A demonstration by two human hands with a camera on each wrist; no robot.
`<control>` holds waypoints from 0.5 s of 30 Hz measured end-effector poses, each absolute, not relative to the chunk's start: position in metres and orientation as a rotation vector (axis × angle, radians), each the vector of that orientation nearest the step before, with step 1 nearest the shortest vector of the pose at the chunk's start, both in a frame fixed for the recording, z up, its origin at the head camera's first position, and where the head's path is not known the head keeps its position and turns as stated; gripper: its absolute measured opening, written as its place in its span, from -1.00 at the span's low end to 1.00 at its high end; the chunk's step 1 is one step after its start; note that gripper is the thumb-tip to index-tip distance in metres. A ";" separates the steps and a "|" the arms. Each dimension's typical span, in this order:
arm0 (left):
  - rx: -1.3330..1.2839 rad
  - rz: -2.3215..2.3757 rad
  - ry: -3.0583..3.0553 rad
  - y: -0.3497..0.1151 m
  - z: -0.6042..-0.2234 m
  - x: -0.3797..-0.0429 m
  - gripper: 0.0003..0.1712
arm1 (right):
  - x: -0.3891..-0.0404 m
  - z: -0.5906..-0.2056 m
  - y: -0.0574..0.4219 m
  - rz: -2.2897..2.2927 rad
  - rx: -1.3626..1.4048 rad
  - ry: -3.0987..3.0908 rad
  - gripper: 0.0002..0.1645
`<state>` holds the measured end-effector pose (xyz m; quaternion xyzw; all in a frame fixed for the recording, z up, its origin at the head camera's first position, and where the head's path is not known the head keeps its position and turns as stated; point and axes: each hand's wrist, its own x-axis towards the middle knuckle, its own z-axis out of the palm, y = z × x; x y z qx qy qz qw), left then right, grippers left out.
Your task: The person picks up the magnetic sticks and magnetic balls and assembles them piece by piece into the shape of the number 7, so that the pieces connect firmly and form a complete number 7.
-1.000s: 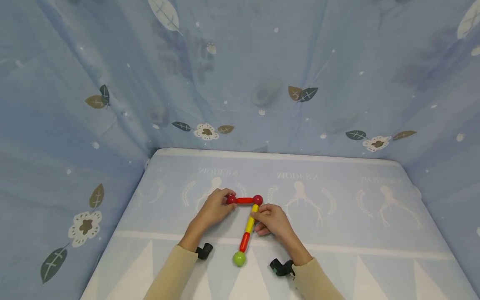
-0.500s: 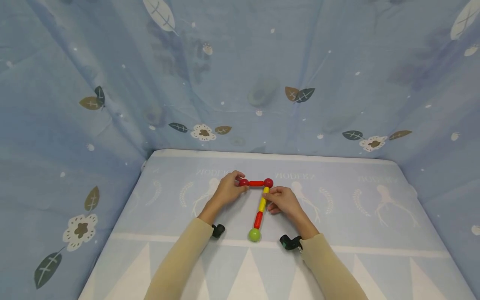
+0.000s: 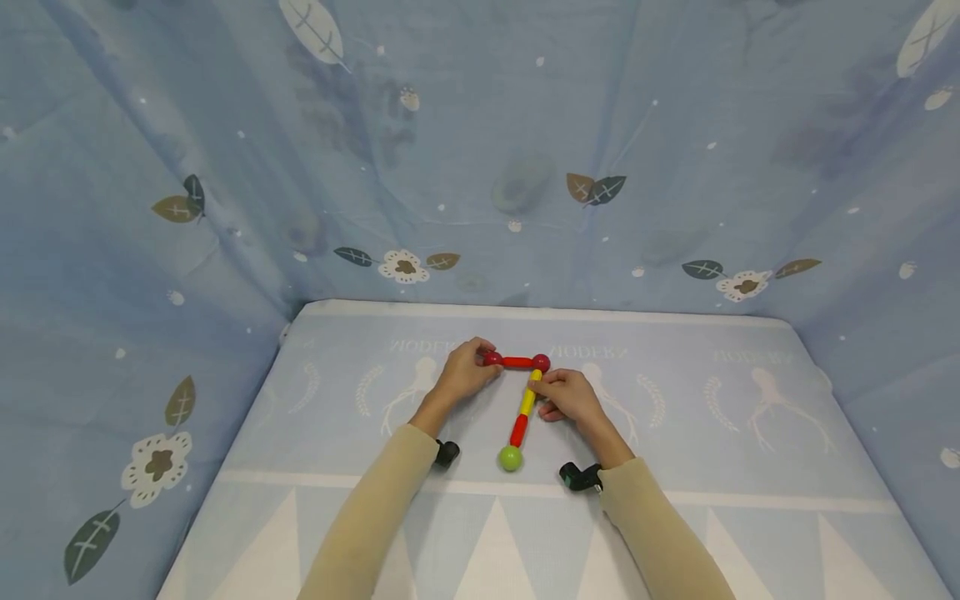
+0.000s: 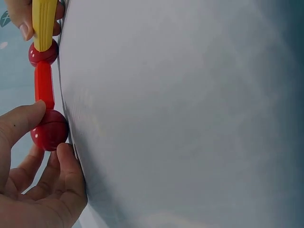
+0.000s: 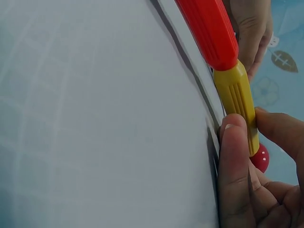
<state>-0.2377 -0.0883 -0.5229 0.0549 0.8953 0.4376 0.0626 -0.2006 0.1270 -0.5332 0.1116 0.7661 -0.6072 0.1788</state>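
Note:
A toy chain of rods and balls lies on the cloth-covered table. My left hand grips the red ball at its left end, thumb on one side and fingers beneath. From that ball a short red rod runs to a second red ball. A yellow rod leads from there toward me, and my right hand pinches it between thumb and fingers close to the second ball. Another red rod continues the line and ends in a green ball, which neither hand touches.
The table wears a pale blue and white patterned cloth. Blue floral fabric hangs behind and at both sides. Black wrist cameras sit under the forearms, near the tabletop.
Both hands have moved away from me and to the right, carrying the whole rod-and-ball chain along. Most of that shift came in the first half second. The grips stay the same.

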 end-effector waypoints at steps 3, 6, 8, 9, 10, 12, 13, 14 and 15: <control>0.155 1.319 2.699 -0.089 -0.524 -0.237 -0.58 | -0.201 -0.536 0.128 -1.724 0.329 2.150 -0.56; 0.144 1.303 2.702 -0.089 -0.525 -0.237 -0.58 | -0.201 -0.538 0.127 -1.739 0.328 2.137 -0.54; 0.137 1.295 2.704 -0.090 -0.526 -0.238 -0.58 | -0.201 -0.539 0.127 -1.749 0.326 2.137 -0.52; 0.138 1.295 2.704 -0.090 -0.526 -0.238 -0.58 | -0.201 -0.539 0.127 -1.752 0.325 2.139 -0.52; 0.138 1.294 2.704 -0.090 -0.525 -0.238 -0.57 | -0.201 -0.539 0.127 -1.754 0.326 2.142 -0.51; 0.132 1.291 2.700 -0.090 -0.525 -0.238 -0.56 | -0.201 -0.539 0.126 -1.752 0.329 2.148 -0.51; 0.129 1.288 2.698 -0.091 -0.524 -0.238 -0.55 | -0.201 -0.539 0.126 -1.752 0.328 2.151 -0.51; 0.126 1.284 2.694 -0.091 -0.523 -0.237 -0.53 | -0.201 -0.539 0.126 -1.749 0.325 2.157 -0.51; 0.123 1.276 2.692 -0.092 -0.523 -0.237 -0.52 | -0.201 -0.539 0.126 -1.747 0.326 2.158 -0.52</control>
